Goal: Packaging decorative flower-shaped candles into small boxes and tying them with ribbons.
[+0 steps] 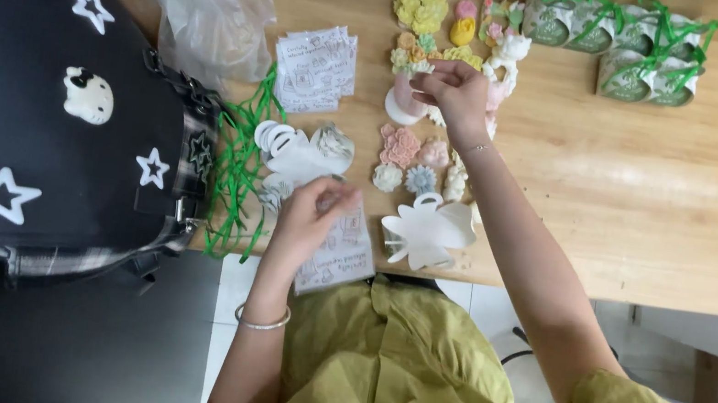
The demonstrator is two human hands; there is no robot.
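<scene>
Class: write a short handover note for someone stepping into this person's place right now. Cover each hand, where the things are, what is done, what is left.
Left hand: rests on printed paper cards at the table edge.
Right hand: picks at small moulded flowers mid-table.
Done: six boxes tied with green ribbon, far right.
Left: flat white box blanks, loose green ribbons, more cards, many unpacked flowers.
</scene>
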